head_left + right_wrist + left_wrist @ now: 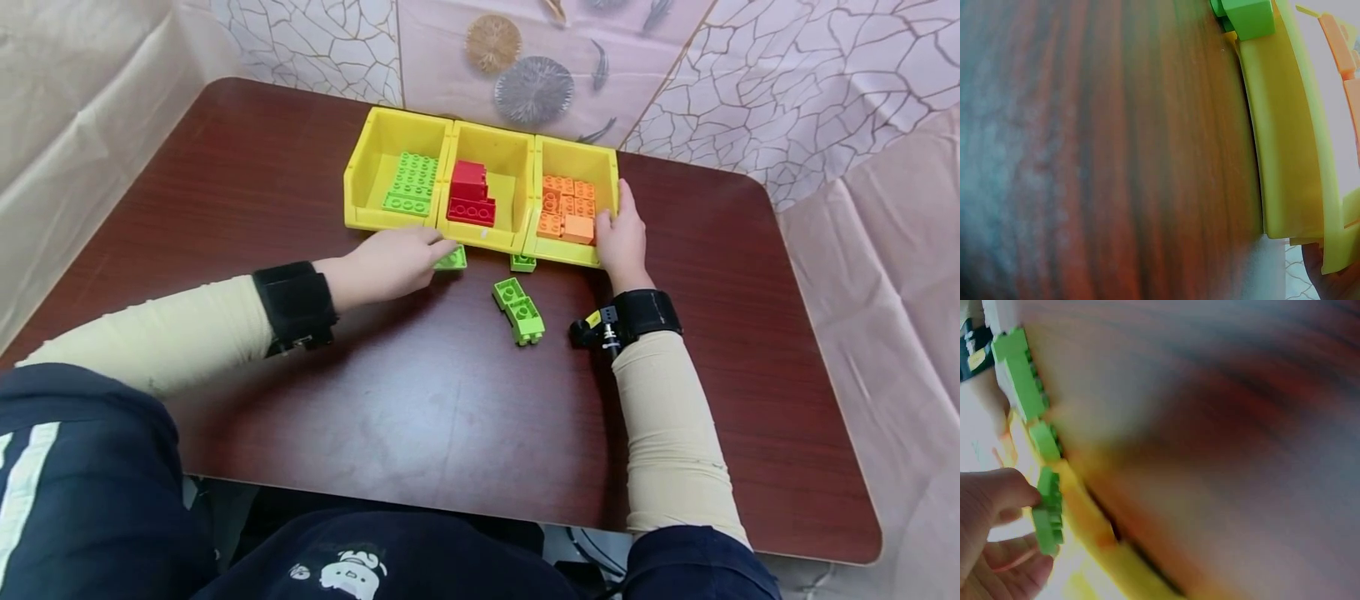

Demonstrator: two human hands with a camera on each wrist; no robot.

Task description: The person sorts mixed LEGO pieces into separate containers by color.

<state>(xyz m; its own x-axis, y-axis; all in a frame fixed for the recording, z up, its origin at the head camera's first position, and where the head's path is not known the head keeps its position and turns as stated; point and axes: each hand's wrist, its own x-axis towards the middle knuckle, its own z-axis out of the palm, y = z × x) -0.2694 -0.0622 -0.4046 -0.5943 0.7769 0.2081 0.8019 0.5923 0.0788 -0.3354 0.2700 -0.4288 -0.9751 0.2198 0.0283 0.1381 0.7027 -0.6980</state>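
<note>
My left hand pinches a green toy building brick just in front of the yellow three-part bin. In the left wrist view, thumb and fingers hold this green brick by its edge. At the bin's right end, my right hand grips the side wall, its thumb over the rim by the orange bricks. Green bricks lie in the left compartment and red bricks in the middle one. The right wrist view shows the bin's wall but no clear part of the hand.
A small green brick lies against the bin's front. Nearer to me, a pair of green bricks rests on the dark wooden table. A patterned cloth hangs behind the table's far edge.
</note>
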